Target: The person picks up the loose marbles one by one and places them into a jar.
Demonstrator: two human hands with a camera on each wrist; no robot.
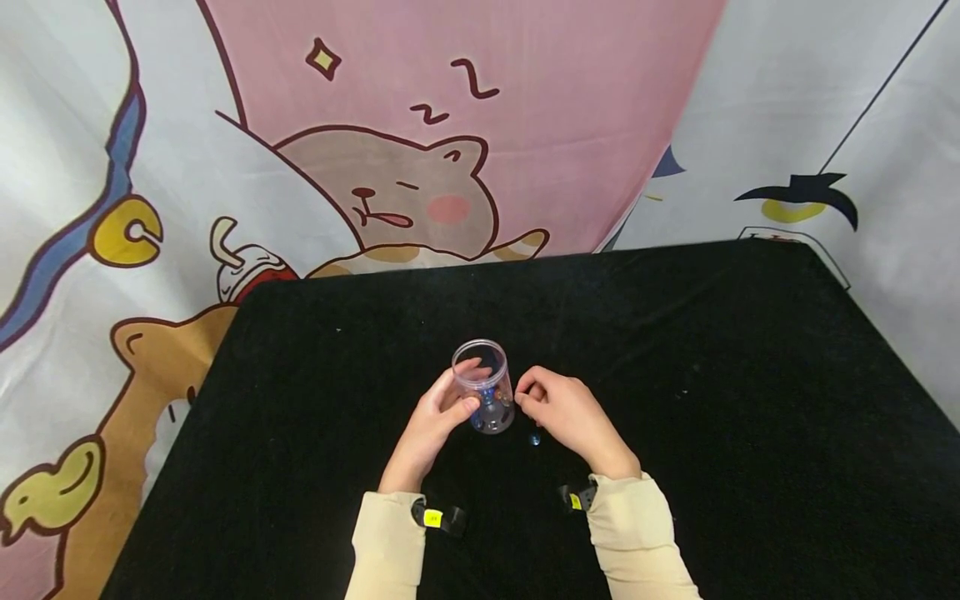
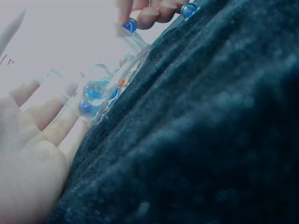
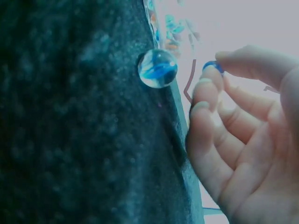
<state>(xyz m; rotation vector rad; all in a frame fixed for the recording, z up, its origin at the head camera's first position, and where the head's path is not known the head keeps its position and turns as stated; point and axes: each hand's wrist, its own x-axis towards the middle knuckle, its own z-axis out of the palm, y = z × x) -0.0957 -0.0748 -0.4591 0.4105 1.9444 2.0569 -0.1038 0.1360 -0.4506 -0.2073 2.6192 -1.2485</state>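
Head view: clear jar [image 1: 486,385] upright on black counter [image 1: 750,400], near centre, w/ several marbles already at its bottom; one loose marble [image 1: 535,438] lying on cloth just beside jar, below right hand. Judged partly done: some marbles in, at least one left on counter plus one in fingers. Left hand [image 1: 431,425] wrapped round jar's left side, thumb and fingers curled on wall. Right hand [image 1: 566,408] just right of jar, fingertips bunched in a pinch near rim level. Cartoon backdrop [image 1: 390,183] behind counter.

Left wrist view: jar [image 2: 100,93] seen low, from the side, w/ blue and orange marbles inside; left hand [image 2: 32,135] w/ fingers lying along jar wall, grasping it. Right hand's fingertips [image 2: 154,14] at top, pinching a blue marble [image 2: 131,24] close above jar's mouth; loose marble [image 2: 188,10] on cloth nearby.

Right wrist view: loose marble [image 3: 157,68], clear w/ blue swirl, resting on counter [image 3: 70,140], apart from fingers. Right hand [image 3: 247,140] curled, thumb and forefinger nipping blue marble [image 3: 213,66]; other fingers folded loosely, touching nothing else.
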